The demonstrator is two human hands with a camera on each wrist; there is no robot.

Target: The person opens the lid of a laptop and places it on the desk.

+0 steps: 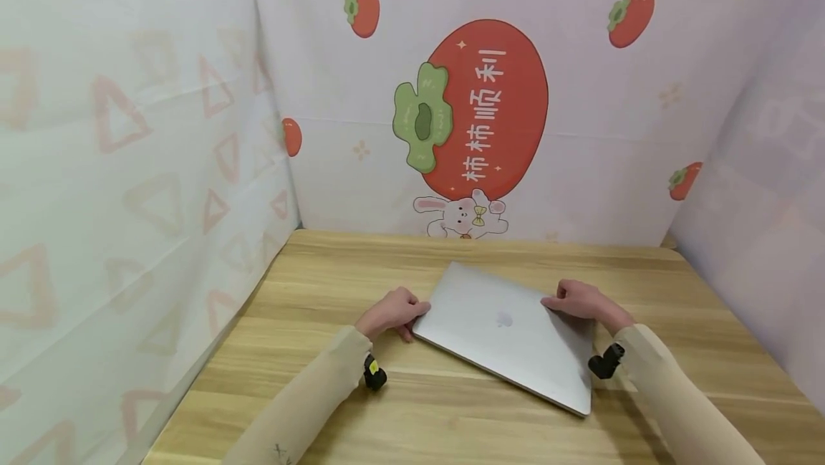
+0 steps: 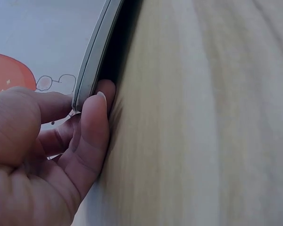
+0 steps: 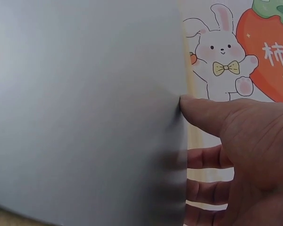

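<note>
From the head, a silver laptop (image 1: 496, 339) has the table (image 1: 399, 415) under it, the left hand (image 1: 394, 309) pinching its left side and the right hand (image 1: 583, 301) its far edge; from the left wrist, fingertips (image 2: 94, 117) show under it, and from the right, a thumb (image 3: 205, 114) on top.

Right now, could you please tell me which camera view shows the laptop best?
The head view, since it shows the laptop almost whole, logo included. The left wrist view shows mainly its thin edge, side-on; the right wrist view, part of its silvery surface.
</note>
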